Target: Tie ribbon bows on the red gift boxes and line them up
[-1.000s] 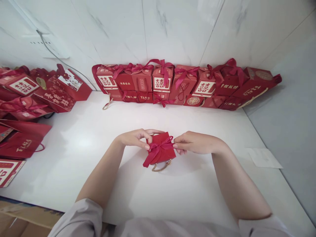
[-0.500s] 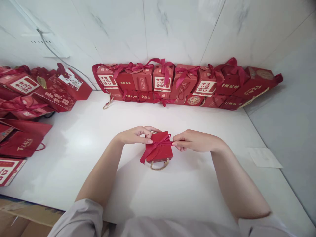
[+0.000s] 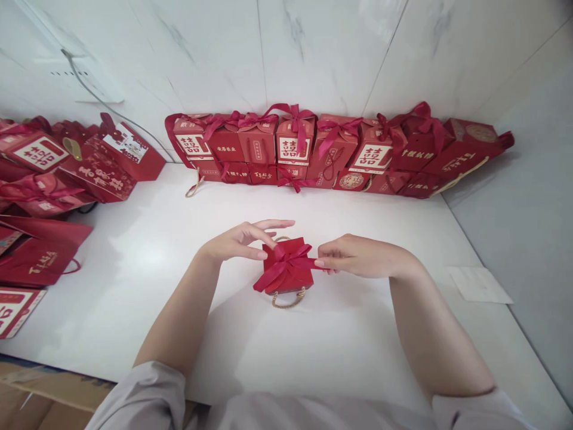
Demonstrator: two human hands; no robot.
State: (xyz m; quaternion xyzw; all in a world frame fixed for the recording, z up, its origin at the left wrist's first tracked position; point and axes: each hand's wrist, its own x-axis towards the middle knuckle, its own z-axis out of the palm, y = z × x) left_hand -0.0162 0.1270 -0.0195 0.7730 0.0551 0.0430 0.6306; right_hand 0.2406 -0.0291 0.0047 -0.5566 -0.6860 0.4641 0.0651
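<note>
A small red box (image 3: 298, 279) with rope handles stands on the white table. Across its top lies a crimson ribbon (image 3: 286, 260) tied in a bow. My left hand (image 3: 244, 240) is at the box's left edge, fingers spread, with a fingertip touching the ribbon near the bow. To the right of the box, my right hand (image 3: 353, 257) pinches a ribbon end between thumb and fingers and holds it taut.
Two stacked rows of red gift boxes (image 3: 259, 146) line the wall behind. More red boxes and bags (image 3: 49, 257) are piled at the left. A white paper (image 3: 478, 285) lies at the table's right side.
My left fingers have opened out from their closed hold at the bow. My right hand has moved slightly right with the ribbon end, and the bow looks fuller.
</note>
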